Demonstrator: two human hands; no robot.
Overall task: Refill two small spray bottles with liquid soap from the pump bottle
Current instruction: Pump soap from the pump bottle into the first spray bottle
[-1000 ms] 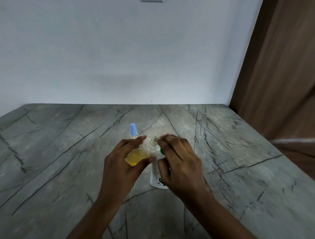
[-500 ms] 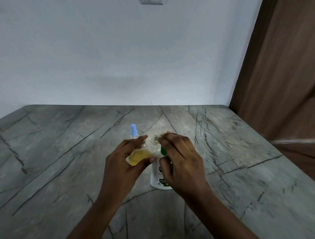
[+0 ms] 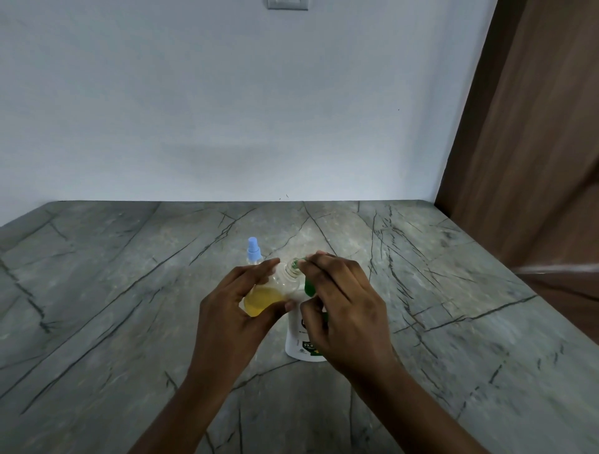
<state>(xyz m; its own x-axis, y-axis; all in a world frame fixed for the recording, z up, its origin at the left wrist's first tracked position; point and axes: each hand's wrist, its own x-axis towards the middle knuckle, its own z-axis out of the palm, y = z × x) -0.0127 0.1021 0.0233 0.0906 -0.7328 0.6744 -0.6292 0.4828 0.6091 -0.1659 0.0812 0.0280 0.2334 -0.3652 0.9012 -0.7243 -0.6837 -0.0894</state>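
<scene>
My left hand (image 3: 235, 311) grips a small clear spray bottle (image 3: 272, 293) without its cap, tilted, with yellow liquid in its lower half. Its open neck sits right under the green pump nozzle (image 3: 299, 261) of the white pump bottle (image 3: 299, 343), which stands on the counter. My right hand (image 3: 343, 308) lies over the green pump head, fingers on top and thumb curled round its side, hiding most of it. A second small spray bottle with a blue cap (image 3: 253, 251) stands just behind my left hand, mostly hidden.
The grey marble counter (image 3: 129, 291) runs back to a white wall. A brown wooden panel (image 3: 525, 145) borders the counter on the right. A switch plate (image 3: 287, 4) sits at the top of the wall.
The small bottle has tilted a little more, with its neck closer under the nozzle. Both hands stay in nearly the same place.
</scene>
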